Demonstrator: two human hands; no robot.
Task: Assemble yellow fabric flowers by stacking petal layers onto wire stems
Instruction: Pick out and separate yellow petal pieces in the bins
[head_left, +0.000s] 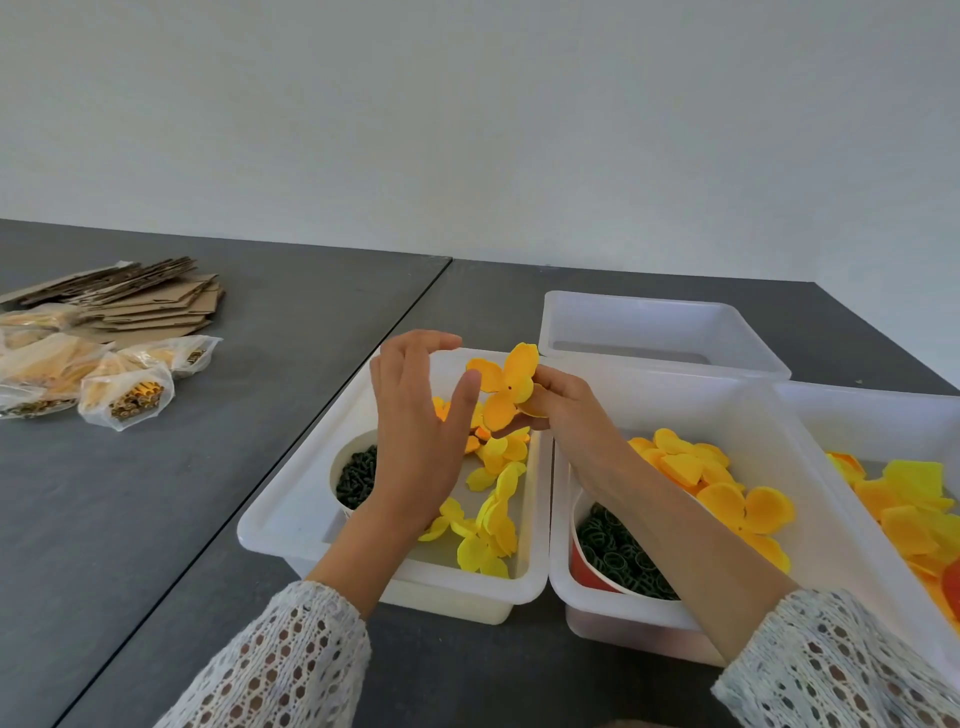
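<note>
My right hand (563, 410) pinches a yellow-orange petal layer (506, 382) with a small centre hole, holding it above the left white bin (291, 512). My left hand (418, 415) hovers just left of that petal layer with its fingers relaxed and nothing in it. Small lemon-yellow petal layers (493, 519) lie in the left bin beside a cup of dark green parts (357, 475). Larger orange petal layers (722, 488) lie in the middle bin (558, 519). No wire stem shows in either hand.
A red cup of dark green rings (618, 558) stands in the middle bin. A right bin (831, 405) holds more yellow and orange petals (909, 504). An empty white bin (660, 332) sits behind. Plastic bags of parts (124, 387) and flattened cardboard (150, 299) lie far left.
</note>
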